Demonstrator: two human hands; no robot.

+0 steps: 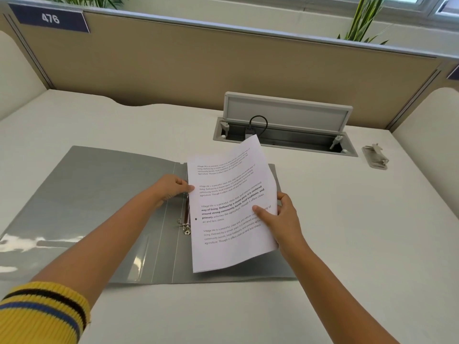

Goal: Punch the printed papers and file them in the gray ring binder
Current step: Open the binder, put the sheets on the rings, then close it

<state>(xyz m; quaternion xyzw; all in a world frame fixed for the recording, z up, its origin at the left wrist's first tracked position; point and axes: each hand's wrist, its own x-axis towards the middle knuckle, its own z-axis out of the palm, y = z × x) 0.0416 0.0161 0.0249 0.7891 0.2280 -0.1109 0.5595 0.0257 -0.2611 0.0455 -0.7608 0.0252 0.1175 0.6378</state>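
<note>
The gray ring binder (99, 207) lies open and flat on the desk, its metal rings (185, 223) showing near the spine. Above its right half I hold the printed papers (231, 207), a thin stack with a punched hole visible near the left edge. My left hand (173, 188) pinches the stack's left edge close to the rings. My right hand (282, 217) grips the right edge, thumb on top of the page. The grey hole punch (375, 157) sits on the desk at the far right, apart from both hands.
A cable box (283, 135) with its lid raised is sunk into the desk just behind the papers. A beige partition (198, 65) closes off the back. White desk surface (347, 244) stretches to the right and front of the binder.
</note>
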